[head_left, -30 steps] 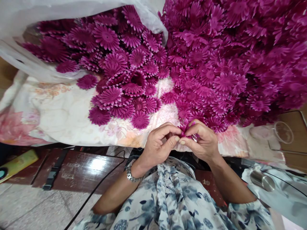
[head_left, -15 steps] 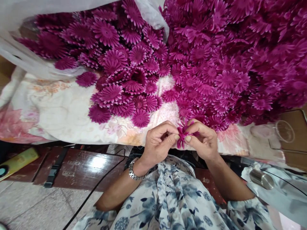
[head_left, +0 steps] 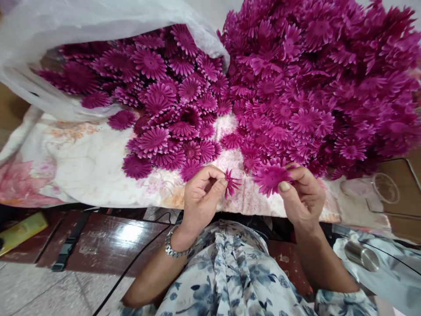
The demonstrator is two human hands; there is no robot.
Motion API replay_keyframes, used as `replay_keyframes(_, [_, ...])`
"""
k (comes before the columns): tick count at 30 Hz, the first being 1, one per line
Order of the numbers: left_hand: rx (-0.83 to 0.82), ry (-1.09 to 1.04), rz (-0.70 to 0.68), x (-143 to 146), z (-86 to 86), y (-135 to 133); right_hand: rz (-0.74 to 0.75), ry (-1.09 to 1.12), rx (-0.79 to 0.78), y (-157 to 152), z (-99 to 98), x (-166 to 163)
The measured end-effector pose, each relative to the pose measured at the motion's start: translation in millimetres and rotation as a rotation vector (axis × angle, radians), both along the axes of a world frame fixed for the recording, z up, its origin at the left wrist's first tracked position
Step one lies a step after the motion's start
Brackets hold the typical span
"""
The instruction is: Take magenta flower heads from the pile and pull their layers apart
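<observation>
My left hand [head_left: 201, 197] pinches a small magenta flower piece [head_left: 232, 183] between thumb and fingers, near the front edge of the cloth. My right hand [head_left: 303, 196] holds a larger magenta flower [head_left: 271, 176] by its edge, a little to the right. The two hands are apart, each with its own flower. A big heap of magenta fabric flowers [head_left: 312, 83] rises just beyond the right hand. A flatter spread of the same flowers [head_left: 171, 96] lies beyond the left hand.
A floral cloth [head_left: 75, 162] covers the work surface. A white plastic bag [head_left: 82, 26] drapes over the flowers at the back left. A clear plastic cup [head_left: 384, 188] lies at the right edge. A metal cylinder [head_left: 362, 256] rests lower right; a black cable [head_left: 131, 259] crosses the floor.
The hands were together, working one flower between them. They have drawn apart: the left keeps a small piece and the right has moved right with a larger flower.
</observation>
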State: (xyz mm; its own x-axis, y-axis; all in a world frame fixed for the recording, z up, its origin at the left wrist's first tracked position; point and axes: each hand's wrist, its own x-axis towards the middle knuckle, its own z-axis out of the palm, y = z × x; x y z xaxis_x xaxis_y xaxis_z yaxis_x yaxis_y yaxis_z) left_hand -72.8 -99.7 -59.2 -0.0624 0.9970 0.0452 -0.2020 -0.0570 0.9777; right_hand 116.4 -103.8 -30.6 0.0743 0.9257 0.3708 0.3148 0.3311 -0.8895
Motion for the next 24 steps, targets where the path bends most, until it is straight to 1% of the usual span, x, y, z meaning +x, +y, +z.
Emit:
replay_keyframes(2, [-0.013, 0.071, -0.013, 1.5, 4.5, 3.3, -0.018, -0.12, 0.044, 7.2, 7.3, 2.3])
replay_keyframes(5, [-0.02, 0.174, -0.024, 5.1, 11.6, 7.5, 0.013, -0.372, 0.114, 25.9, 19.7, 0.6])
replay_keyframes(8, [0.001, 0.284, -0.023, 7.3, 16.4, 10.0, 0.096, -0.61, 0.182, 48.4, 30.3, -7.0])
replay_keyframes(10, [0.004, 0.355, -0.025, 7.3, 17.7, 11.3, 0.174, -0.717, 0.191, 61.4, 34.1, -14.0])
replay_keyframes(12, [0.007, 0.42, -0.032, 6.6, 18.0, 12.9, 0.245, -0.826, 0.159, 71.9, 35.5, -21.6])
replay_keyframes(14, [0.025, 0.471, -0.043, 5.8, 18.1, 14.5, 0.285, -0.958, 0.116, 81.2, 35.9, -29.7])
replay_keyframes(19, [0.045, 0.496, -0.064, 5.0, 18.0, 14.7, 0.3, -1.338, 0.013, 105.7, 36.2, -50.9])
replay_keyframes(21, [0.041, 0.489, -0.071, 4.3, 18.0, 13.6, 0.32, -1.428, -0.05, 115.0, 35.2, -58.7])
replay_keyframes(24, [0.046, 0.494, -0.072, 2.1, 18.1, 13.3, 0.373, -1.458, -0.104, 124.5, 31.5, -68.0])
